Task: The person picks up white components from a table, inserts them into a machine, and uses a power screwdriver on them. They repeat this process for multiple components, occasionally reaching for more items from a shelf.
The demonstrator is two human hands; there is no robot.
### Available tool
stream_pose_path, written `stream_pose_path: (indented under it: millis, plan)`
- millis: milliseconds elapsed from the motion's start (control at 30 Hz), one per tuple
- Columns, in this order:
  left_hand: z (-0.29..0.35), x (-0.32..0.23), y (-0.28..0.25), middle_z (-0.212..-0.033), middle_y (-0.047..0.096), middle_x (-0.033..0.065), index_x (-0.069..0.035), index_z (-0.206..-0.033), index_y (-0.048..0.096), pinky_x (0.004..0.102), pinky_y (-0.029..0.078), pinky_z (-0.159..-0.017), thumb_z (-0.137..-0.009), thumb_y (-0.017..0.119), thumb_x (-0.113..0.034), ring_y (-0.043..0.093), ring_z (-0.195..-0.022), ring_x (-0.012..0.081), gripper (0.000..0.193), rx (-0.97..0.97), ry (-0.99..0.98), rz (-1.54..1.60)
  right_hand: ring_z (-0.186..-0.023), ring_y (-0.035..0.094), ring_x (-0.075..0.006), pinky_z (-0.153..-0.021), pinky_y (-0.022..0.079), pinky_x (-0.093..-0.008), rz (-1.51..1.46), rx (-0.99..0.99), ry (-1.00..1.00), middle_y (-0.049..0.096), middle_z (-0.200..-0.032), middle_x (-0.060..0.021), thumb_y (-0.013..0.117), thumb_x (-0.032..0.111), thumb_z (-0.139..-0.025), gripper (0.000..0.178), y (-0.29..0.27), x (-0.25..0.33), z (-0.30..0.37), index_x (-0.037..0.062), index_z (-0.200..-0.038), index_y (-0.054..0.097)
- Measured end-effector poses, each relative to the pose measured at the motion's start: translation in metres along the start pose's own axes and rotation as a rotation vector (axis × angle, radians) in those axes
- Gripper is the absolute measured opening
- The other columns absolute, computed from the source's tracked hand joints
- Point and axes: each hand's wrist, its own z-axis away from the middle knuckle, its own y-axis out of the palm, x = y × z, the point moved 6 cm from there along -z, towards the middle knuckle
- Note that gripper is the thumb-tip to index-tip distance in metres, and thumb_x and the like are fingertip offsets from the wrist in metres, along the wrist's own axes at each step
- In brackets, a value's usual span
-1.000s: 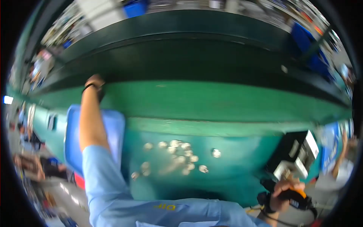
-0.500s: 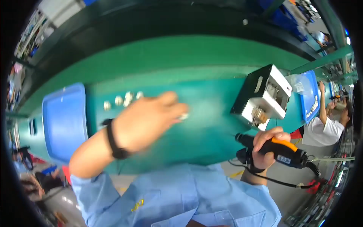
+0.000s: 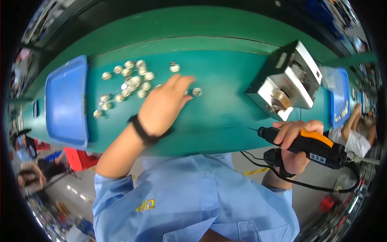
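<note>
My left hand (image 3: 167,103), with a black band at the wrist, hovers over the green work mat. Its fingers and thumb are apart. Just beyond the thumb lies a small round metal part (image 3: 197,92), and another metal part (image 3: 174,67) rests past the fingers. A loose cluster of similar round parts (image 3: 135,80) spreads to the left of this hand; some may be hidden beneath it. In my right hand (image 3: 296,139) is a black and orange electric screwdriver (image 3: 318,147), its thin bit pointing left above the mat's near edge.
A black and silver box-shaped fixture (image 3: 282,80) stands at the right of the bench. The blue tray (image 3: 66,137) lies at the left end. Another blue tray (image 3: 342,80) sits far right, near another person's arm. A cable (image 3: 314,188) hangs from the screwdriver.
The view has shifted, showing more of the round parts. My left hand has opened, and a round part lies just past it. My right hand still grips the screwdriver.
</note>
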Motion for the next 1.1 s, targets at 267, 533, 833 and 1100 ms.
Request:
stream_pose_path:
  millis: [267, 533, 833, 1100]
  plan:
    - [-0.006, -0.062, 0.056, -0.102, 0.058, 0.0107, -0.006, -0.105, 0.062, 0.0368, 0.053, -0.072, -0.079, 0.064, 0.003, 0.062, -0.085, 0.0301, 0.028, 0.214, 0.174, 0.366, -0.050, 0.052, -0.0154, -0.053, 0.041, -0.0317, -0.087, -0.079, -0.124, 0.053, -0.059, -0.0027, 0.071, 0.034, -0.084, 0.043, -0.036, 0.047, -0.002, 0.0085, -0.104, 0.042]
    - [-0.018, -0.051, 0.096, -0.111, 0.056, 0.0101, -0.007, -0.113, 0.058, 0.0358, 0.054, -0.071, -0.078, 0.065, 0.002, 0.062, -0.086, 0.0286, 0.037, 0.177, 0.318, 0.207, -0.048, 0.050, -0.0141, -0.050, 0.039, -0.0281, -0.011, -0.193, -0.290, 0.051, -0.059, -0.0020, 0.064, 0.033, -0.088, 0.036, -0.051, 0.056, -0.027, 0.0079, -0.103, 0.043]
    - [-0.023, -0.048, 0.092, -0.104, 0.057, 0.0100, -0.005, -0.112, 0.056, 0.0328, 0.052, -0.064, -0.079, 0.071, -0.005, 0.060, -0.072, 0.0233, 0.037, 0.225, -0.025, 0.409, -0.048, 0.049, -0.0135, -0.048, 0.038, -0.0264, 0.009, -0.005, -0.234, 0.050, -0.059, -0.0022, 0.064, 0.032, -0.088, 0.033, -0.049, 0.035, -0.047, 0.0071, -0.100, 0.045]
    - [-0.023, -0.040, 0.102, -0.100, 0.058, 0.0093, -0.002, -0.100, 0.060, 0.0328, 0.051, -0.063, -0.079, 0.071, -0.004, 0.061, -0.070, 0.0228, 0.024, 0.182, 0.052, 0.412, -0.046, 0.041, -0.0083, -0.050, 0.033, -0.0237, -0.141, 0.190, -0.042, 0.044, -0.059, 0.0010, 0.047, 0.031, -0.096, 0.025, -0.047, 0.022, -0.084, 0.0057, -0.099, 0.044]
